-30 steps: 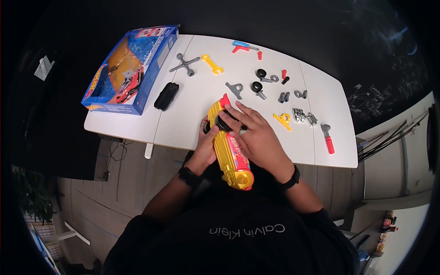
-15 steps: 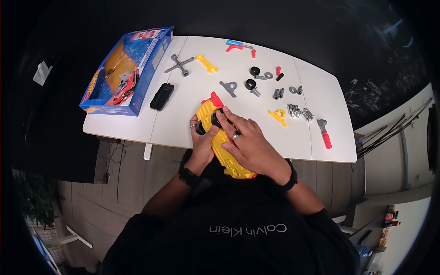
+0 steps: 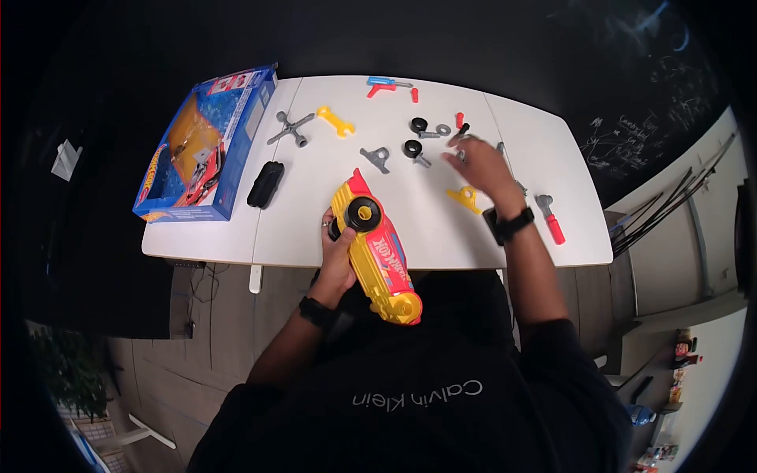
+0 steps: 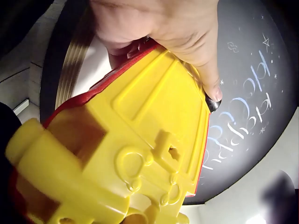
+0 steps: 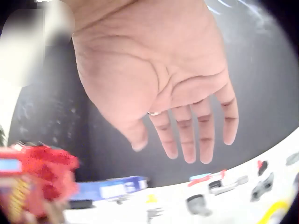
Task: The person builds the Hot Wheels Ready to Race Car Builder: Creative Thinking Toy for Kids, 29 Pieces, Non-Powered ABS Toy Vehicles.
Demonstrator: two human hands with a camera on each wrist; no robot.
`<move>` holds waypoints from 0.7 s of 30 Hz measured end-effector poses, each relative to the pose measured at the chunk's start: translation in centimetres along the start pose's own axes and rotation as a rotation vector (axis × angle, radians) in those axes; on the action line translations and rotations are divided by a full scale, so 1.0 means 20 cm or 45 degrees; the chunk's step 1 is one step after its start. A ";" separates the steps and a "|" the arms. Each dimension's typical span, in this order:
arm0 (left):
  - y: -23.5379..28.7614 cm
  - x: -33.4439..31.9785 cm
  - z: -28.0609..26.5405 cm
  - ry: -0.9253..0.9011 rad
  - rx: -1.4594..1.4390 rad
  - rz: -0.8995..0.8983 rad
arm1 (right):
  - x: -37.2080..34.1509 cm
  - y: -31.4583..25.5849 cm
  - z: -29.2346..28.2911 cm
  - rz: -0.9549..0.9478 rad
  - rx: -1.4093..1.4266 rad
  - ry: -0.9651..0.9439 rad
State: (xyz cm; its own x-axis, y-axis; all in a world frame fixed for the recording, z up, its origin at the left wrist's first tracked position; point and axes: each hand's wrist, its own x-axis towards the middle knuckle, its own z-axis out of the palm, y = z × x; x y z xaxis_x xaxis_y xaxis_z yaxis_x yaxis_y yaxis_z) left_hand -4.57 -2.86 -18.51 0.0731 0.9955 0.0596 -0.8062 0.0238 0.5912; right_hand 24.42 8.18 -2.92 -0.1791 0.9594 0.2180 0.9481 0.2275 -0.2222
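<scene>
My left hand (image 3: 337, 260) grips a red and yellow toy car (image 3: 386, 260) at the table's front edge, on its side with a black wheel (image 3: 352, 213) facing up. In the left wrist view the car's yellow underside (image 4: 154, 112) shows, the thumb near a black wheel (image 4: 213, 103). My right hand (image 3: 485, 169) hovers over the right part of the table, holding nothing. Its fingers hang apart and nearly straight in the right wrist view. Below it are a yellow bracket (image 3: 465, 199) and small grey parts, partly hidden by the hand.
On the white table (image 3: 300, 229) stands a blue toy box (image 3: 256, 130) at left. Around lie a black part (image 3: 266, 184), a cross wrench (image 3: 290, 128), a yellow wrench (image 3: 337, 122), a blue screwdriver (image 3: 385, 81), a grey bracket (image 3: 377, 159) and a red-handled ratchet (image 3: 556, 229).
My right hand has left the car's wheel and moved right, over the small parts. The left hand keeps holding the car, now turned to show its wheel and red side.
</scene>
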 end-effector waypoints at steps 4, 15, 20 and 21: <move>0.02 -0.01 0.03 -0.064 -0.018 -0.005 | 0.29 0.43 0.11 0.174 -0.164 0.058; -0.01 0.00 0.00 -0.082 0.059 0.023 | 0.58 0.62 0.28 0.183 -0.305 -0.100; 0.02 -0.02 0.05 -0.020 -0.034 -0.011 | 0.57 0.66 0.29 0.116 -0.292 -0.151; 0.02 -0.02 0.05 -0.014 -0.036 -0.018 | 0.56 0.65 0.28 0.120 -0.293 -0.160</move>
State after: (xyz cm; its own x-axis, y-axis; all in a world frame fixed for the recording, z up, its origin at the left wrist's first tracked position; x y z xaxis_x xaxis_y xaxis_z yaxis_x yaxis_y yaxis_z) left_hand -4.43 -3.25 -17.47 0.0912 0.9940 0.0604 -0.8211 0.0408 0.5693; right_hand 33.35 22.77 -8.65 -0.1051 0.9909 0.0839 0.9943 0.1064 -0.0113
